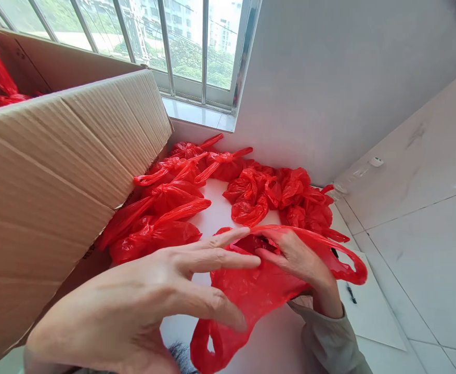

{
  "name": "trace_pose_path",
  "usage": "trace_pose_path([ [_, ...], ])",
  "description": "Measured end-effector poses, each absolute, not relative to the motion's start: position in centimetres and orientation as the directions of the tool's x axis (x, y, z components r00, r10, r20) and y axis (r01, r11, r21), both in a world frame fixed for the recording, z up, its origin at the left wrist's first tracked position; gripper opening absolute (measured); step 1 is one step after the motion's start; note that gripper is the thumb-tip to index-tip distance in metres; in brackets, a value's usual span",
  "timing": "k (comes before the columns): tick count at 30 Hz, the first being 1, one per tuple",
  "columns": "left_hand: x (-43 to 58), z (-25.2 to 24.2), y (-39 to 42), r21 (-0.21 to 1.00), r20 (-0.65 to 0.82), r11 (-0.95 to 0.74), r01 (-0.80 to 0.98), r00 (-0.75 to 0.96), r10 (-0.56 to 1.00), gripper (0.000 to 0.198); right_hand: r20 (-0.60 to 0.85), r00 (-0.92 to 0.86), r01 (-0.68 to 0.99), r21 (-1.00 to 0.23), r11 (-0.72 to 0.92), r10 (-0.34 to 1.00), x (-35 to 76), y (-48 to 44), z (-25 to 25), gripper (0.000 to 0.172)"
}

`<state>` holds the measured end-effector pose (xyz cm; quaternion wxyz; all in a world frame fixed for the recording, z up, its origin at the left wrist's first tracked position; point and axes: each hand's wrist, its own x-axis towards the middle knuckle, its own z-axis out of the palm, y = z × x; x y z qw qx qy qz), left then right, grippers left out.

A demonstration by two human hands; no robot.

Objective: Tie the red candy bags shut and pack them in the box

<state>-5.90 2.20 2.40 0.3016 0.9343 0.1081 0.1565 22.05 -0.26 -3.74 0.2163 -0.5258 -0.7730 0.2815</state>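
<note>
I hold an open red plastic bag (pixel 251 296) low in the middle of the view. My right hand (pixel 301 262) is closed on the bag's upper rim, fingers curled inside the opening. My left hand (pixel 153 296) is close to the camera, fingers stretched out and spread, fingertips touching the bag's left edge near the rim. One bag handle (pixel 352 265) loops out to the right and another hangs down at the bottom (pixel 204 343).
Several tied red bags (pixel 165 208) lie on the white floor, more of them by the wall (pixel 286 195). A large cardboard box (pixel 56 171) fills the left side, red plastic showing inside it. A barred window (pixel 181 47) is behind; a white sheet (pixel 372 306) lies right.
</note>
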Motion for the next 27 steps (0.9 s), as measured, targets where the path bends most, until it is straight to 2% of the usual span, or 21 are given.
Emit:
trace_pose_path([
  [3,-4.5,2.5,2.7,0.724,0.322,-0.689,-0.04,0.903,0.285,0.026,0.06,-0.364,0.694,-0.649,0.313,0.93,21.9,-0.3,-3.6,0.014],
  [5,-3.2,1.7,2.7,0.701,0.37,-0.711,0.047,0.829,0.419,0.014,0.077,-0.374,0.702,-0.628,0.337,0.924,21.9,-0.6,-3.5,0.014],
  [7,-1.6,0.7,2.7,0.606,0.386,-0.764,0.223,0.757,0.527,0.008,0.09,-0.376,0.72,-0.599,0.352,0.922,21.9,-1.0,-3.4,0.014],
  [9,-0.4,-0.3,2.6,0.494,0.361,-0.779,0.385,0.725,0.587,0.009,0.109,-0.372,0.738,-0.568,0.365,0.922,21.9,-1.4,-3.2,0.017],
  [11,0.4,-0.9,2.6,0.437,0.319,-0.781,0.446,0.735,0.599,0.01,0.141,-0.377,0.741,-0.547,0.39,0.915,21.9,-1.8,-3.0,0.018],
  [15,0.7,-1.4,2.5,0.408,0.292,-0.827,0.386,0.803,0.519,0.007,0.179,-0.392,0.719,-0.552,0.422,0.902,21.6,-2.3,-2.6,0.018],
  [18,0.6,-1.4,2.4,0.359,0.261,-0.861,0.362,0.846,0.464,0.016,0.167,-0.394,0.721,-0.554,0.417,0.904,21.4,-2.4,-2.4,0.019],
  [20,0.5,-1.4,2.4,0.362,0.257,-0.859,0.362,0.847,0.466,0.019,0.15,-0.394,0.718,-0.565,0.405,0.907,21.5,-2.4,-2.5,0.021],
  [23,0.4,-1.4,2.5,0.435,0.297,-0.823,0.365,0.804,0.514,0.02,0.112,-0.406,0.704,-0.595,0.389,0.907,21.6,-2.1,-2.6,0.027],
  [27,0.5,-1.5,2.7,0.505,0.308,-0.798,0.329,0.795,0.523,0.025,0.116,-0.435,0.681,-0.606,0.41,0.893,21.8,-1.6,-2.9,0.013],
])
